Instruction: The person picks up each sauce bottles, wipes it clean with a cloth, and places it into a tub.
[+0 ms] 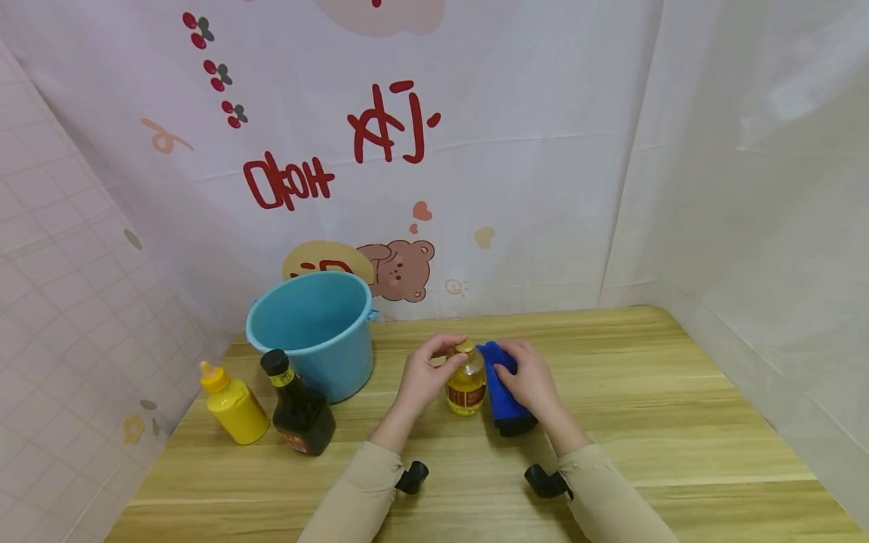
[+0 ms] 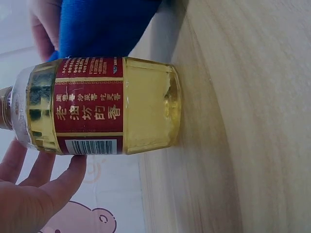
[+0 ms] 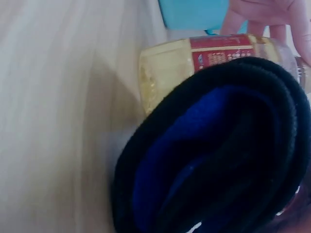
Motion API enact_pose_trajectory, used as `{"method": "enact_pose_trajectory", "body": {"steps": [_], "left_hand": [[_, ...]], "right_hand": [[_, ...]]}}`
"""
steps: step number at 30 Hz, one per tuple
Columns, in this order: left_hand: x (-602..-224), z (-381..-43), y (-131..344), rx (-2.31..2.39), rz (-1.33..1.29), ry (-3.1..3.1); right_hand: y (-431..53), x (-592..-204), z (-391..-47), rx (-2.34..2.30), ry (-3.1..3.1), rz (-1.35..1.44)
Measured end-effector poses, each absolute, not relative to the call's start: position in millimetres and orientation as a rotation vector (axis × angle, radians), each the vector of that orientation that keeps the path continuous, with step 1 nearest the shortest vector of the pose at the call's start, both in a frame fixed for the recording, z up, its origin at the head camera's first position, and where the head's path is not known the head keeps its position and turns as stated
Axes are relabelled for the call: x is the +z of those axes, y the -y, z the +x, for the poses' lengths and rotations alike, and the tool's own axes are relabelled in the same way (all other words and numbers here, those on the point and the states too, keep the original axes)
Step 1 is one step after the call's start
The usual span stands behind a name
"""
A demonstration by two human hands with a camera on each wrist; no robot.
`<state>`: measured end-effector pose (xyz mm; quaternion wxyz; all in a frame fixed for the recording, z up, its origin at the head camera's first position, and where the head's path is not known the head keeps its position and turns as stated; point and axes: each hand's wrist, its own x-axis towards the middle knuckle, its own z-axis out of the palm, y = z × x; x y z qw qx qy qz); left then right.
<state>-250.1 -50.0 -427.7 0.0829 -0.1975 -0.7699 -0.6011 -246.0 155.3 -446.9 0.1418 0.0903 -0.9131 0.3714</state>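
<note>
A glass-clear bottle of yellow cooking oil (image 1: 466,392) with a red label and gold cap stands upright on the wooden table. My left hand (image 1: 428,369) holds it near the neck, fingers on the far side and thumb toward me; in the left wrist view, fingers (image 2: 63,187) lie along the bottle's side. Just right of the bottle is a rolled blue cloth (image 1: 502,396) with dark edging. My right hand (image 1: 532,377) grips its upper part, thumb in front. The cloth's open rolled end (image 3: 209,145) fills much of the right wrist view, covering part of the bottle.
A light-blue bucket (image 1: 353,362) stands at the back left of the table (image 1: 645,422). In front of it are a dark sauce bottle (image 1: 305,422) with a black cap and a yellow squeeze bottle (image 1: 237,411). A printed white curtain (image 1: 529,151) hangs behind.
</note>
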Motion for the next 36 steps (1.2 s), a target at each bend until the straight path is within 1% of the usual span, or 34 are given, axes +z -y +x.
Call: {"method": "enact_pose_trajectory", "body": {"steps": [15,20,25,36], "left_hand": [[-427,-249,50,-1.798,-0.598,2.292],[-428,-249,50,-1.808,-0.615,2.270],[-428,-249,50,-1.802,-0.611,2.277],[-426,-247,47,-1.710,-0.604,2.291]], "right_hand": [[-152,-459,-250,0.735,2.842,0.305],[-157,-457,-251,0.792,2.837,0.330],[-167,-449,-247,0.904,2.804,0.290],[-185,-433,-235,1.070,2.575,0.270]]}}
